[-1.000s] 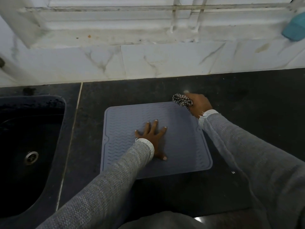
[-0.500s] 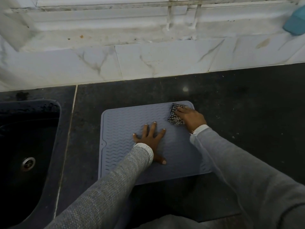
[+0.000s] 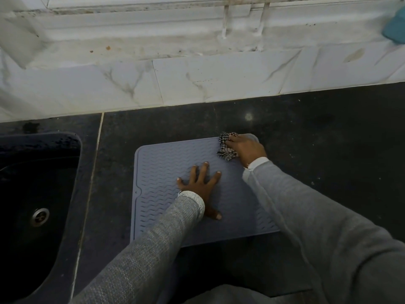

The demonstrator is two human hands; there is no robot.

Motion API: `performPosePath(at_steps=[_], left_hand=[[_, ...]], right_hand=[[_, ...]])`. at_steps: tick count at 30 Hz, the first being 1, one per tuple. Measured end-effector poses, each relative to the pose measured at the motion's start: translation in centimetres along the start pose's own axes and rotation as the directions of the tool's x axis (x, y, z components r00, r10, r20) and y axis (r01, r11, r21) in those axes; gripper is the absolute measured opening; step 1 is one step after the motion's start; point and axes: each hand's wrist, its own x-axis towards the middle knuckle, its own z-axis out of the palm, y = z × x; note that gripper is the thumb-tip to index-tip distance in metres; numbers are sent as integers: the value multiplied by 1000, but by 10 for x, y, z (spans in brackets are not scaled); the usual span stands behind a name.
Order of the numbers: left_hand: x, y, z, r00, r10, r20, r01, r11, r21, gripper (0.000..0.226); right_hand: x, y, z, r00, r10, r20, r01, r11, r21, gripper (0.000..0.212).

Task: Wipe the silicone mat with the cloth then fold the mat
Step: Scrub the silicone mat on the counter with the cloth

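A grey-blue silicone mat (image 3: 166, 172) with a wavy ridged surface lies flat on the dark countertop (image 3: 328, 139). My left hand (image 3: 201, 187) rests palm down on the mat's middle, fingers spread. My right hand (image 3: 245, 148) grips a bunched black-and-white checked cloth (image 3: 226, 148) and presses it on the mat near its far right corner. Both grey sleeves cover parts of the mat's near edge.
A dark sink (image 3: 32, 205) with a metal drain (image 3: 39, 216) sits to the left of the mat. White marble tiles (image 3: 219, 77) and a window sill run along the back. A teal object (image 3: 394, 29) shows at the top right edge.
My right hand slid the cloth from the mat's far right corner toward me, then back out to that corner. My left hand stayed pressed on the mat.
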Motion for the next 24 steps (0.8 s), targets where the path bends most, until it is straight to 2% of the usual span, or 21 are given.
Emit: performPosePath(at_steps=[2, 5, 7, 9, 10, 12, 14, 15, 17, 21, 24], left_hand=[[0, -1, 0, 1000, 4, 1, -4, 1000, 1, 129], [-1, 0, 1, 1000, 8, -2, -8, 1000, -5, 129], [-1, 0, 1, 1000, 6, -4, -6, 1000, -2, 130], [0, 1, 0, 1000, 5, 0, -5, 1000, 1, 130], [0, 1, 0, 1000, 3, 0, -3, 1000, 4, 130], [-1, 0, 0, 1000, 2, 5, -2, 1000, 9, 130], [-1, 0, -1, 1000, 3, 8, -3, 1000, 5, 130], [-2, 0, -1, 1000, 3, 6, -3, 1000, 1, 130], [-3, 0, -2, 1000, 7, 10, -6, 1000, -10, 129], [-5, 2, -4, 1000, 8, 6, -8, 1000, -17, 129], [-5, 3, -3, 1000, 3, 0, -3, 1000, -12, 129]], right_hand=[[-7, 16, -2, 992, 116, -54, -115, 993, 10, 39], [-5, 32, -15, 956, 290, -36, -291, 956, -35, 26], [2, 28, -23, 937, 347, -28, -347, 938, 17, 23], [8, 11, -23, 949, 308, -74, -298, 947, 118, 26], [10, 0, -20, 966, 241, -91, -227, 964, 140, 28], [12, -19, -11, 997, 62, -47, -59, 996, 67, 36], [8, -19, -1, 1000, -19, -18, 19, 1000, -13, 43], [4, -13, 0, 999, -4, -37, 4, 1000, -2, 43], [-3, 7, -3, 989, 126, -74, -124, 991, 43, 38], [-4, 33, -19, 937, 351, -9, -351, 936, -15, 25], [5, 16, -26, 940, 340, -36, -334, 935, 123, 26]])
